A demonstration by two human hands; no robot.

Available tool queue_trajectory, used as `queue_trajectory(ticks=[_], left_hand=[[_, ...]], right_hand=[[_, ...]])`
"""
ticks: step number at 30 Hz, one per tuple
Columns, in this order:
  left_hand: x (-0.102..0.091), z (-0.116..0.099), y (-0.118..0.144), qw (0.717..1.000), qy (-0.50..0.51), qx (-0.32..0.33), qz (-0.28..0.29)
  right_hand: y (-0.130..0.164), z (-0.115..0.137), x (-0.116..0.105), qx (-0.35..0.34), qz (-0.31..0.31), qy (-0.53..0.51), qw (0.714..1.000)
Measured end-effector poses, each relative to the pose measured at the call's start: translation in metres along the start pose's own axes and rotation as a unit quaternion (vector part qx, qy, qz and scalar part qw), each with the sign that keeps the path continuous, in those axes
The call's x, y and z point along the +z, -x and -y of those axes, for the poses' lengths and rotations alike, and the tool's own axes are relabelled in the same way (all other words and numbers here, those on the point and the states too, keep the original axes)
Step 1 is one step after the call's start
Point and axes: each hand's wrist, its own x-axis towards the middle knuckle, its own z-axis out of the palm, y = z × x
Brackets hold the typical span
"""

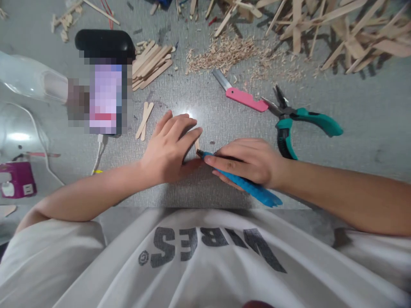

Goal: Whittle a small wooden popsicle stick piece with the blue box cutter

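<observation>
My left hand [173, 147] is over the grey table with its index finger and thumb closed on a small wooden stick [197, 145], mostly hidden by the fingers. My right hand [247, 160] is wrapped round a slim blue-handled tool [257, 190] with a dark tip; its exact kind is not clear. That tip meets the stick beside my left thumb. Two crossed wooden sticks [145, 120] lie left of my left hand. Beyond my right hand are a pink folding razor [245, 99], its blade out, and teal-handled pliers [287, 113] with jaws apart.
A pile of wooden sticks [154, 64] lies beside a phone [105, 94] on a white cable and a black case [104, 42]. Wood chips [224, 53] and a stick structure [346, 30] are at the back. A clear bottle [35, 79] and purple adapter [17, 179] are at left.
</observation>
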Motion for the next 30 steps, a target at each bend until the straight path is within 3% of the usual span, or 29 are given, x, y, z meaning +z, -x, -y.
queue_trajectory(ticks=[11, 22, 24, 27, 30], left_hand=[[-0.004, 0.008, -0.005, 0.989, 0.113, 0.073, 0.063], [-0.008, 0.01, -0.003, 0.993, 0.056, 0.017, 0.098], [-0.007, 0.012, -0.004, 0.994, 0.053, 0.019, 0.099], [-0.006, 0.016, -0.005, 0.993, 0.057, 0.019, 0.097], [-0.004, 0.019, -0.005, 0.993, 0.061, 0.017, 0.104]], right_hand=[[-0.006, 0.002, -0.01, 0.007, 0.026, -0.012, 1.0], [-0.007, 0.006, 0.005, 0.033, -0.052, -0.056, 0.997], [-0.006, 0.005, 0.007, 0.048, -0.057, -0.079, 0.994], [-0.007, 0.002, 0.003, 0.081, 0.014, -0.14, 0.987], [-0.009, 0.001, -0.004, 0.214, 0.06, -0.238, 0.946]])
